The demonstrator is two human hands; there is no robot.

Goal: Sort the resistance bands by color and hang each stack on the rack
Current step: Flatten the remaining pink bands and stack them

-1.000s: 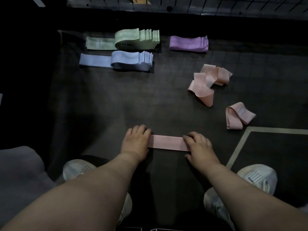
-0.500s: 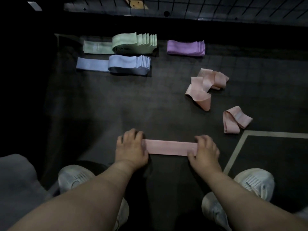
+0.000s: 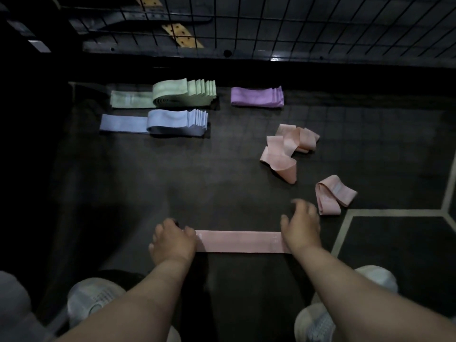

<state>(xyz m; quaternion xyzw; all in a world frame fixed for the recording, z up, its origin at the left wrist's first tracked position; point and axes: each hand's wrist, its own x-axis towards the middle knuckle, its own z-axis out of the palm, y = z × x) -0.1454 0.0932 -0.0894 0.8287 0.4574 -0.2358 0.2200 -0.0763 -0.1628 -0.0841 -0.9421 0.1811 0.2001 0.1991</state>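
Observation:
A flat pink band [image 3: 239, 241] lies stretched out on the dark floor mat in front of me. My left hand [image 3: 172, 241] presses on its left end. My right hand [image 3: 301, 228] hovers over its right end, fingers spread and blurred, pointing toward a folded pink band [image 3: 333, 193]. A loose heap of pink bands [image 3: 286, 149] lies farther back. Green bands [image 3: 172, 93], blue bands [image 3: 162, 122] and purple bands [image 3: 256, 97] sit in neat stacks at the back.
A black wire grid rack [image 3: 296, 25] stands behind the mat. My white shoes [image 3: 91, 297] are at the bottom edge. Pale floor lines [image 3: 343, 233] mark the mat on the right.
The pink band got smoothed out longer. My right hand slid right along it and now lifts off its end toward the folded pink band. My left hand stays on the left end.

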